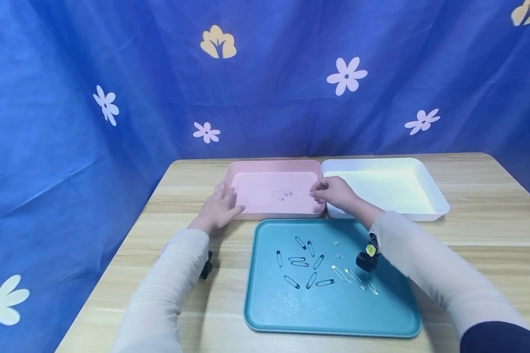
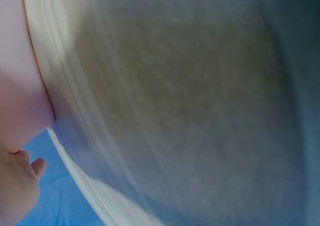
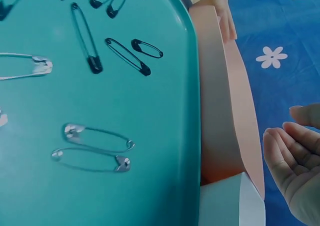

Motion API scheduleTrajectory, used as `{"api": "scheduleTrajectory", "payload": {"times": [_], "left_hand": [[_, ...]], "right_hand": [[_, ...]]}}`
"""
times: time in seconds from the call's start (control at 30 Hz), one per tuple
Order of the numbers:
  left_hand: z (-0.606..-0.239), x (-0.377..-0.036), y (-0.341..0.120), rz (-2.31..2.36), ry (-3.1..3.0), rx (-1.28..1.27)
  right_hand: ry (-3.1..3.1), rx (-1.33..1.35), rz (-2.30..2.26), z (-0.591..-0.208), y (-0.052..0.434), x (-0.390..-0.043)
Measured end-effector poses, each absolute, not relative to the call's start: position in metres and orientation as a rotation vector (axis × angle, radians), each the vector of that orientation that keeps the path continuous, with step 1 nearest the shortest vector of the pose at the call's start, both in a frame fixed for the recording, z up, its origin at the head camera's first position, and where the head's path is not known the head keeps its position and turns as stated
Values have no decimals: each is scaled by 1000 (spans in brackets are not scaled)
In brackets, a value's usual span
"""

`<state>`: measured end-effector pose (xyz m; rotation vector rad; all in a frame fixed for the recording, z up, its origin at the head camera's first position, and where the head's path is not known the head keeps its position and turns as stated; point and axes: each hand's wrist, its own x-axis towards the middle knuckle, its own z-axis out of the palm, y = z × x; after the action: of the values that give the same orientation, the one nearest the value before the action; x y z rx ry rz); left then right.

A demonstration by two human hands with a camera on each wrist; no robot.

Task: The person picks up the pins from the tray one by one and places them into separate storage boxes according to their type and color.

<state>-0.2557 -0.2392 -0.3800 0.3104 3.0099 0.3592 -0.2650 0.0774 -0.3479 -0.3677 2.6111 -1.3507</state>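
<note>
My left hand (image 1: 218,208) rests on the left rim of the pink tray (image 1: 251,196), its fingers spread. Above the right end of that tray is my right hand (image 1: 337,193), close to the white tray's edge. In the right wrist view the fingers of this right hand (image 3: 300,166) are loosely bent, the thumb apart from them, and nothing shows between them. Several small safety pins (image 1: 284,192) lie in the pink tray. Nearer me, the teal tray (image 1: 335,318) carries black safety pins (image 1: 311,280) and silver safety pins (image 1: 353,275).
The white tray (image 1: 435,193) stands to the right, side by side with the pink one. All the trays sit on a wood-grain table (image 1: 490,206). A blue curtain (image 1: 269,88) with flower prints hangs behind and to the sides.
</note>
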Motion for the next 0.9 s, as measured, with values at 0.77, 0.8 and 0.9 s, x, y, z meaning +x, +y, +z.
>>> {"api": "scheduleTrajectory", "payload": {"times": [0.77, 0.8, 0.9], "left_hand": [[-381, -256, -239, 358, 3012, 302], [-381, -256, -239, 359, 3011, 303], [-380, -255, -238, 357, 3009, 303]], "right_hand": [[2469, -378, -1449, -358, 125, -213], [2468, -384, -1448, -358, 128, -211], [2450, -408, -1442, -360, 135, -204]]}}
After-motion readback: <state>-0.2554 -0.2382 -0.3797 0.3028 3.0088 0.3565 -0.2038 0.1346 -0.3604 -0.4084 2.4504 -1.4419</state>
